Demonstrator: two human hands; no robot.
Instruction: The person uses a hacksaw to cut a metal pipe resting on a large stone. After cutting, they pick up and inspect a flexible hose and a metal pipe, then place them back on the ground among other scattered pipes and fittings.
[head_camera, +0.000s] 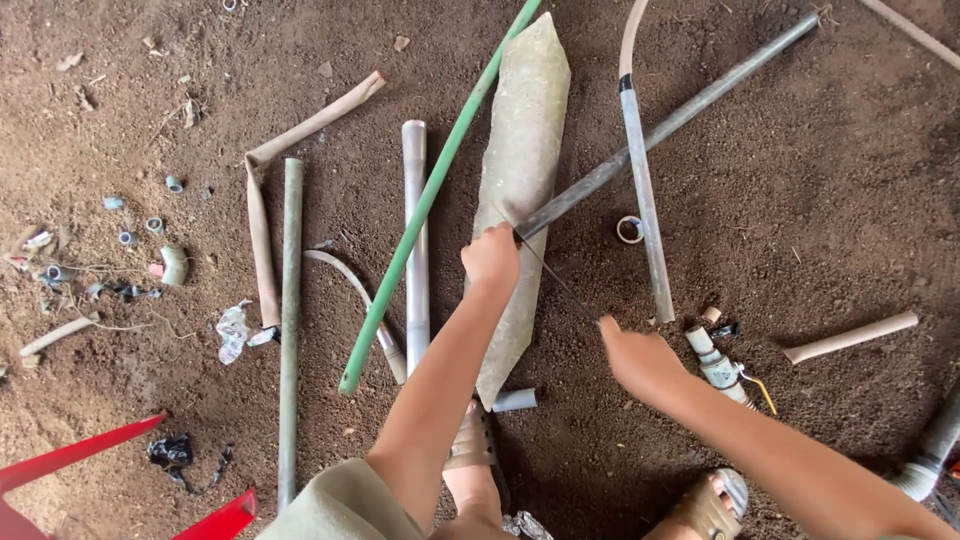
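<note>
A dark grey pipe (668, 125) lies slantwise across the dirt floor (830, 200), its far end up near the floor's upper right corner and its near end at the middle, resting on the lower part of a long pale sack-like bundle (520, 180). My left hand (491, 258) is closed in a fist over that near end, pressing it down on the bundle. My right hand (640, 358) is clenched round the handle of a thin saw blade (560, 283), whose tip meets the pipe just beside my left fist.

To cut well, I judge, I should keep the left fist bearing hard close to the blade so the pipe cannot roll, hold the blade square across it, and use long, light strokes; a slip here would run toward my left knuckles.

A green rod (430, 195) crosses the bundle's left side, beside a pale grey pipe (415, 240). A short offcut (515, 400) lies by my sandalled foot (475, 445). To the right, a light grey tube (645, 200) passes across the dark pipe, with a tape ring (629, 230) just beside it and a tan stub (850, 338) well apart toward the right edge. Small fittings (150, 225) dot the left edge.
</note>
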